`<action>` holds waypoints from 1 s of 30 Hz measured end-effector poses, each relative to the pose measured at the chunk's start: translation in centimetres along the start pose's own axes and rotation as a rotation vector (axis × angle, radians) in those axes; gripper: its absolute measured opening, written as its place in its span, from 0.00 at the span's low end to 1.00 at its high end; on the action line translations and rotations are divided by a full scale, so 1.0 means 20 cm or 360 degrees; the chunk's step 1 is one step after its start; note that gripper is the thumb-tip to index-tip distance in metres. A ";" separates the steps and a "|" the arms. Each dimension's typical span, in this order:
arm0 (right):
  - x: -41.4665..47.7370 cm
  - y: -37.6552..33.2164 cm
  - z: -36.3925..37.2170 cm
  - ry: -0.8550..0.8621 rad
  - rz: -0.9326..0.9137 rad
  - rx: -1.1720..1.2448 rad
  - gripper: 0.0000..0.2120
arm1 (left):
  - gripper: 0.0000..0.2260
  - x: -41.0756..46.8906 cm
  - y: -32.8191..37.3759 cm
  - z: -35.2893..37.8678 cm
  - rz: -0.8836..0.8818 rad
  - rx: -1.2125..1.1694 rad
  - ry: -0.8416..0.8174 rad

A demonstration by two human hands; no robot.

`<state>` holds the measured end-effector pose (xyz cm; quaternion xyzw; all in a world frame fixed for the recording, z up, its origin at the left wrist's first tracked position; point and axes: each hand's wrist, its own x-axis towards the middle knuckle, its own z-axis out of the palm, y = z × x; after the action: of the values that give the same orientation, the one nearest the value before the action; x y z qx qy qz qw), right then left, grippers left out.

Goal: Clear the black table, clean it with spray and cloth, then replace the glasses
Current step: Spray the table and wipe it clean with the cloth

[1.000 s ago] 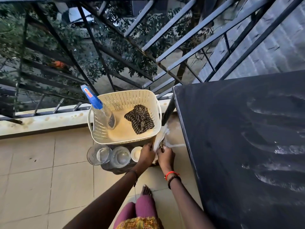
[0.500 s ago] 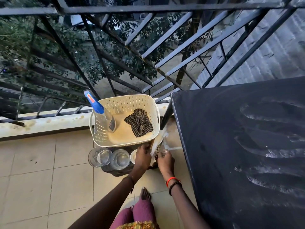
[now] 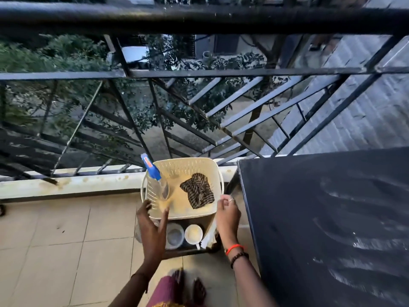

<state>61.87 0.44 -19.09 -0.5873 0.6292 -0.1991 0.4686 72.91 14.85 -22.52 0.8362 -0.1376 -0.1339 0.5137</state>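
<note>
Basket [image 3: 212,173]: left of your table [image 3: 321,218], before the railing [image 3: 199,74]
In basket: spray bottle [image 3: 157,185] left, cloth [image 3: 197,193] right
Before basket: glass [image 3: 174,235], cup [image 3: 193,234] to its right
Your hands: left hand [image 3: 152,231] and right hand [image 3: 228,216] flank the basket's near edge

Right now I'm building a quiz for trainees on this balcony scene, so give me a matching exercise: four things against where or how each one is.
Things:
1. spray bottle
2. striped cloth
3. black table
4. white cup

Places or states:
A. streaked with wet wipe marks
B. crumpled on the basket's floor
C. on the low stand below the basket
D. leaning in the basket's left corner

Pairs: 1-D, 2-B, 3-A, 4-C
</note>
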 end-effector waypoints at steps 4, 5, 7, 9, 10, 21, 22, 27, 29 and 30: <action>0.17 -0.07 0.13 -0.0253 0.0032 -0.0255 0.12 | 0.42 0.22 0.01 0.02 -0.0077 0.0063 -0.0080; 0.21 -0.08 0.17 -0.0305 0.0035 -0.0314 0.13 | 0.45 0.27 0.01 0.03 -0.0094 0.0063 -0.0093; 0.28 -0.08 0.26 -0.0388 0.0038 -0.0440 0.14 | 0.49 0.36 -0.01 0.05 -0.0050 0.0098 -0.0115; 0.36 -0.06 0.34 -0.0438 0.0076 -0.0560 0.15 | 0.51 0.43 -0.03 0.07 0.0031 0.0124 -0.0139; 0.40 -0.05 0.38 -0.0459 0.0106 -0.0620 0.16 | 0.52 0.46 -0.04 0.08 0.0050 0.0112 -0.0153; 0.65 0.25 0.73 -0.0479 0.0044 -0.1166 0.27 | 0.44 0.69 -0.09 0.15 0.0154 -0.0056 -0.0267; 0.65 0.26 0.75 -0.0452 0.0025 -0.1176 0.27 | 0.40 0.70 -0.08 0.16 0.0179 -0.0072 -0.0261; 0.68 0.32 0.82 -0.0305 -0.0036 -0.1376 0.27 | 0.22 0.71 -0.03 0.20 0.0226 -0.0144 -0.0272; 0.69 0.31 0.82 -0.0276 -0.0072 -0.1416 0.22 | 0.20 0.72 -0.04 0.21 0.0165 -0.0140 -0.0276; 0.69 0.30 0.82 -0.0276 -0.0081 -0.1420 0.20 | 0.19 0.73 -0.05 0.21 0.0145 -0.0126 -0.0283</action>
<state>73.82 -6.13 -36.64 -0.7615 0.5973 0.1300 0.2156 84.97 6.45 -26.51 0.7929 -0.2152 -0.1894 0.5377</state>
